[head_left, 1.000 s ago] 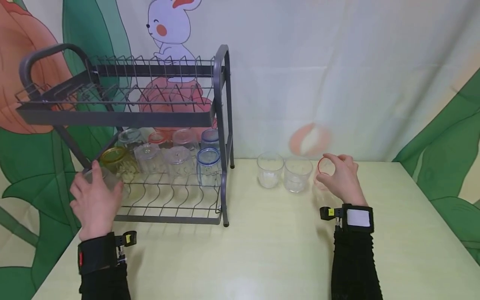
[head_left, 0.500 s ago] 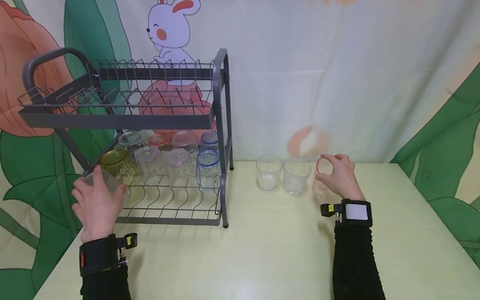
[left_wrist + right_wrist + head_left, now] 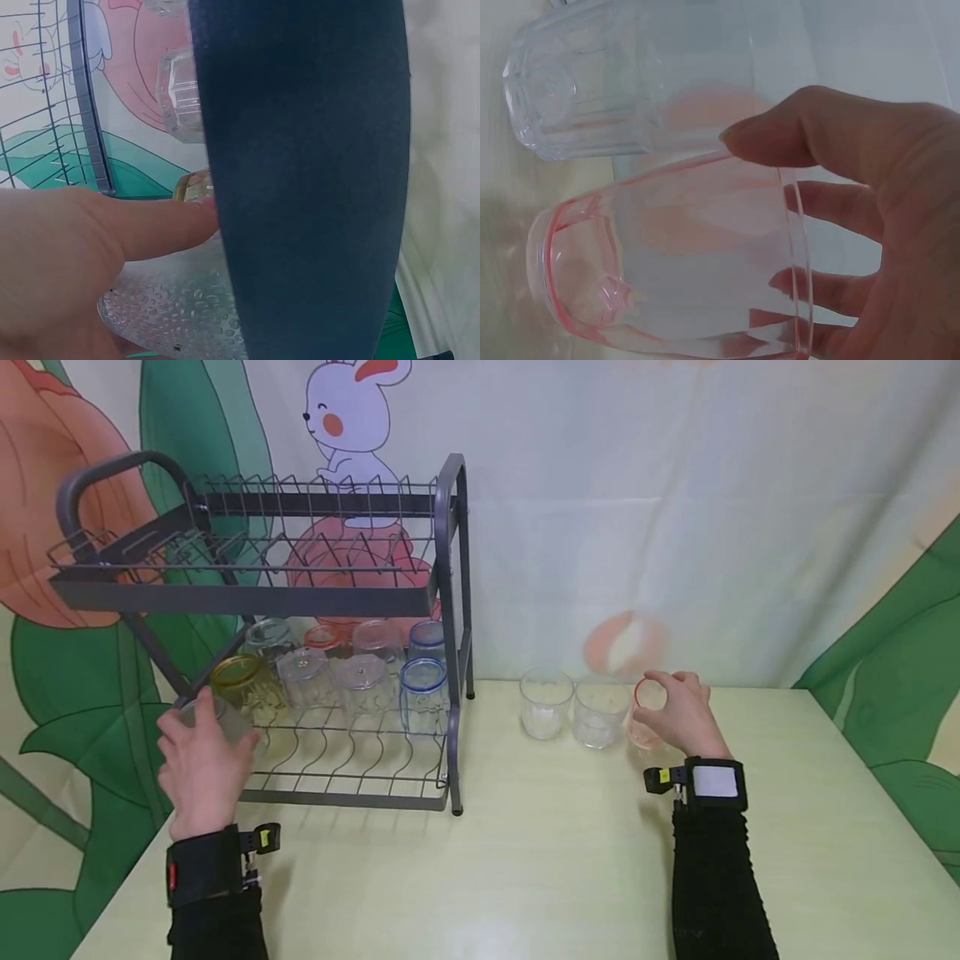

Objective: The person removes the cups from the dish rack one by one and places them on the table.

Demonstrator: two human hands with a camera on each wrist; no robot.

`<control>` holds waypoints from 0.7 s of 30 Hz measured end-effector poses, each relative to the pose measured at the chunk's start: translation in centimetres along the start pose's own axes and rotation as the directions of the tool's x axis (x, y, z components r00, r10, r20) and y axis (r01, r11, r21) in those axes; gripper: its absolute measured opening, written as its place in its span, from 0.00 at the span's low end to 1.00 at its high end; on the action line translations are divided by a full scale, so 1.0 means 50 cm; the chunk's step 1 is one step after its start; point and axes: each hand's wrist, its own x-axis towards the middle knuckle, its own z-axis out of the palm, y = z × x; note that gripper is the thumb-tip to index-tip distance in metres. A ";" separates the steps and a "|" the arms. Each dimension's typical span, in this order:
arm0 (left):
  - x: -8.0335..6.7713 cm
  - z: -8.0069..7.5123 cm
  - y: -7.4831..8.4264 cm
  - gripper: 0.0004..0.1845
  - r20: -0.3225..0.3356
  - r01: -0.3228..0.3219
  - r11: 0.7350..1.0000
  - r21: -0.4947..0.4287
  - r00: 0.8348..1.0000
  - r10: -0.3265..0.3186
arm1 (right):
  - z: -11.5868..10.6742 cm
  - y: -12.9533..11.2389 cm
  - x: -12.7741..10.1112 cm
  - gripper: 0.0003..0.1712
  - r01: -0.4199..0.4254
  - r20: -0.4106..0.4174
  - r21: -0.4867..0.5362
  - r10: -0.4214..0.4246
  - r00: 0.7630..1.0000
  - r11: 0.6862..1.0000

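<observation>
Grey metal makes the rack [image 3: 247,600] on the left. At the left end of its low shelf [image 3: 345,798], the left grip [image 3: 202,764] has fingers and thumb around a bumpy clear glass [image 3: 176,304]. More glasses [image 3: 365,693] stand beside it. Then two plain clear glasses [image 3: 545,703] stand on the counter [image 3: 540,860]. Just beside them, the right grip [image 3: 686,718] pinches the pink glass [image 3: 697,262] by its rim. Both held glasses seem light and hard, but could slip or break; best held around the sides.
</observation>
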 end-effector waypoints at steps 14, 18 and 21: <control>0.000 0.001 0.001 0.39 0.000 -0.012 1.000 0.011 1.000 0.012 | 0.008 0.006 0.006 0.38 -0.030 0.013 0.020 0.029 0.999 0.999; 0.000 0.003 0.000 0.39 0.001 -0.012 1.000 0.014 1.000 0.012 | 0.009 0.009 0.004 0.38 -0.032 0.035 0.019 0.031 0.999 0.999; 0.001 0.003 0.001 0.39 0.005 -0.009 1.000 0.012 1.000 0.009 | 0.009 0.011 0.002 0.39 -0.039 0.048 0.018 0.038 0.998 0.999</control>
